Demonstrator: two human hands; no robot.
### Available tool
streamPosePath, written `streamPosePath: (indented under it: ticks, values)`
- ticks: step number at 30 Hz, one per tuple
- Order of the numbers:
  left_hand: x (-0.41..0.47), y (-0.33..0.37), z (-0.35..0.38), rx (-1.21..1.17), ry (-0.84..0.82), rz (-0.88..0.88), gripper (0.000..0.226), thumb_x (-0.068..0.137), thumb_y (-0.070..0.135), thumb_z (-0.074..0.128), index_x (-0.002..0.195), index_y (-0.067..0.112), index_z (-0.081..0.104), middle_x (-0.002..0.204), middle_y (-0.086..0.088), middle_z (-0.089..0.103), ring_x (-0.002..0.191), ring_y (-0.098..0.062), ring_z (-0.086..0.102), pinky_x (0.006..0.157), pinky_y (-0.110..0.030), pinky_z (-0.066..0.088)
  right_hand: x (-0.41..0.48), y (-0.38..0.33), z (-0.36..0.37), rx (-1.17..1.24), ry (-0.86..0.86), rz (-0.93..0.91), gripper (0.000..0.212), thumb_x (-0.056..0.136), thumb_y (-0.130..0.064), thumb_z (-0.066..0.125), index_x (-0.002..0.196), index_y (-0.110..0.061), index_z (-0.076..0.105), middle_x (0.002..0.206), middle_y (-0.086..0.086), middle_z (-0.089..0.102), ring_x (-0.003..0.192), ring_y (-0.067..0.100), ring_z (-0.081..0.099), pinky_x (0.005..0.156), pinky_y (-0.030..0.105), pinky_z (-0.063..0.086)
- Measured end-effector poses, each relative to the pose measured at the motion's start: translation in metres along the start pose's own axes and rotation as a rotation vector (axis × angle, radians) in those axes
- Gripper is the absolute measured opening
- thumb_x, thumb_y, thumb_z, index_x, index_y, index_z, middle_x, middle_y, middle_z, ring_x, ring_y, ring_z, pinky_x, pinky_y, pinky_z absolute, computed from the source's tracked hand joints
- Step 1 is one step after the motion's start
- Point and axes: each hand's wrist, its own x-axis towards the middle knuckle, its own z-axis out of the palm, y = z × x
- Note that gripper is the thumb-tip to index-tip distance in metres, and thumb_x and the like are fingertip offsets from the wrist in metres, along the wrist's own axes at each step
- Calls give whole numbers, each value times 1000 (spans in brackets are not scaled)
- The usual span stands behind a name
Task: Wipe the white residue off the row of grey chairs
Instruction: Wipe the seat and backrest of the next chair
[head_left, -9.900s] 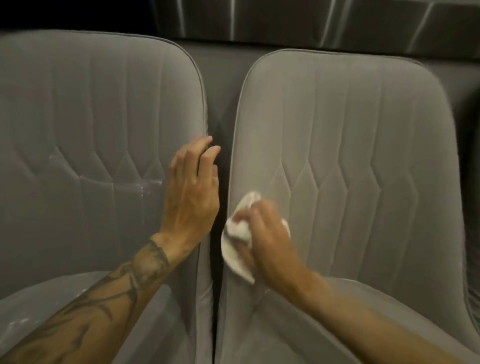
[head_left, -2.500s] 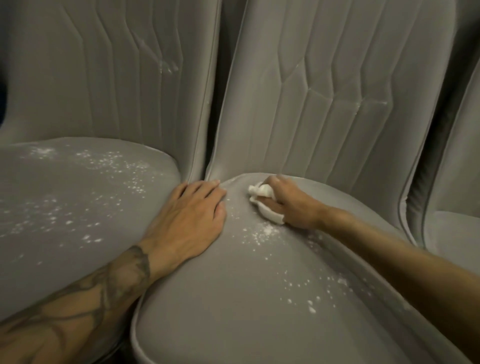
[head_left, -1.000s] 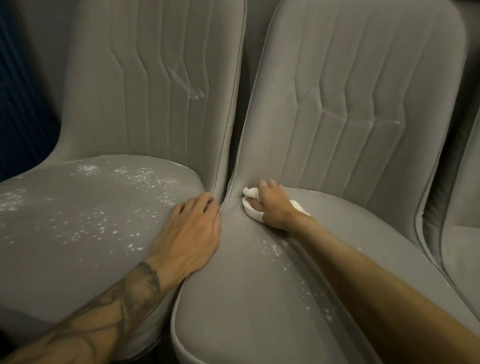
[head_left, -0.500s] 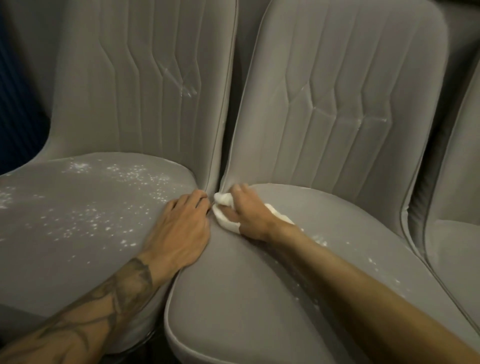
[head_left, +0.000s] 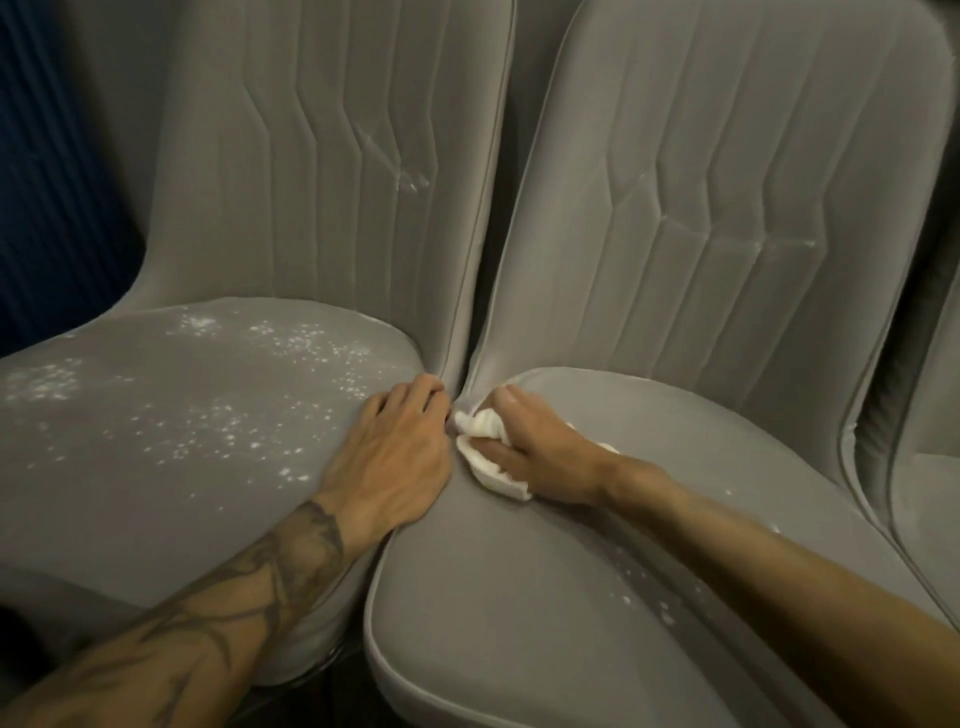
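Observation:
Two grey padded chairs stand side by side. White residue (head_left: 249, 410) speckles the seat of the left chair (head_left: 130, 467), and a white streak marks its backrest. The right chair (head_left: 519, 623) carries a few white flecks beside my right forearm and faint marks on its backrest. My right hand (head_left: 540, 457) grips a crumpled white cloth (head_left: 485, 452) and presses it onto the right seat's back left corner. My left hand (head_left: 389, 457) rests flat on the left seat's right edge, its fingers reaching into the gap between the chairs.
A third grey chair (head_left: 930, 493) shows at the right edge. A dark blue ribbed wall (head_left: 47, 182) stands behind the left chair. A narrow dark gap runs between the two seats.
My right hand has kept the cloth at the seat's back left corner, shifting only slightly beside my left hand. Earlier it wiped the backrest, then the seat's rear.

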Motion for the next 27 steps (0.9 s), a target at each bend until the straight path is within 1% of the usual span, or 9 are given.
streamPosePath:
  ticks: [3,5,9,11,16,20,21,24,27]
  values:
    - [1,0,0,-4,-24,-20,38,95,19,40,132,17,50,138,-3,44,117,-24,52,104,-39,39,19,7,-6,-89,35,159,36,103,-34,52,119,-2,52,122,18,54,111,36,51,96,40,37]
    - [2,-2,1,-29,-29,-19,36,95,19,42,131,17,51,140,-2,44,119,-24,51,105,-39,37,25,-1,-5,-55,84,186,36,103,-33,52,118,0,50,122,19,53,112,36,50,96,39,36]
    - [7,-13,-2,-139,-74,21,31,103,22,41,132,19,53,145,1,42,126,-23,48,108,-37,33,-3,-15,3,4,26,-7,33,102,-36,55,110,-4,55,112,14,59,104,30,54,93,39,39]
    - [3,-23,-5,-128,-83,43,33,106,28,39,137,22,51,145,3,43,129,-21,48,112,-36,32,-6,-13,1,-4,-4,-30,31,101,-34,56,111,-4,56,113,14,59,105,30,53,93,39,38]
    - [-11,-30,-10,-40,-103,-70,53,108,47,30,157,28,31,159,6,35,145,-17,32,121,-35,20,31,-14,-1,-118,65,183,36,104,-33,50,124,-3,50,127,17,50,114,35,48,96,38,34]
    - [-14,-26,-10,30,-76,-56,50,107,41,26,155,29,34,160,4,35,146,-18,32,122,-37,21,5,-32,18,-52,102,-135,27,100,-36,57,111,-11,59,107,15,57,97,32,52,87,40,39]
    - [-15,-26,-9,26,-87,-53,52,107,40,23,156,28,33,161,4,34,147,-18,31,122,-38,21,-1,-30,17,-19,73,-144,28,100,-39,56,108,-12,58,106,13,57,95,30,53,88,41,41]
    - [-16,-29,-9,-7,-100,-54,50,110,39,21,157,28,32,161,3,33,148,-18,29,123,-38,20,16,-19,5,-79,7,6,38,102,-40,52,115,-5,55,116,16,56,106,35,54,95,44,40]
    - [-15,-27,-10,-12,-86,-66,50,110,38,23,158,28,31,162,4,32,149,-17,28,124,-38,19,34,-18,-1,-117,46,137,40,103,-37,51,122,-1,53,124,19,54,111,37,51,96,41,37]
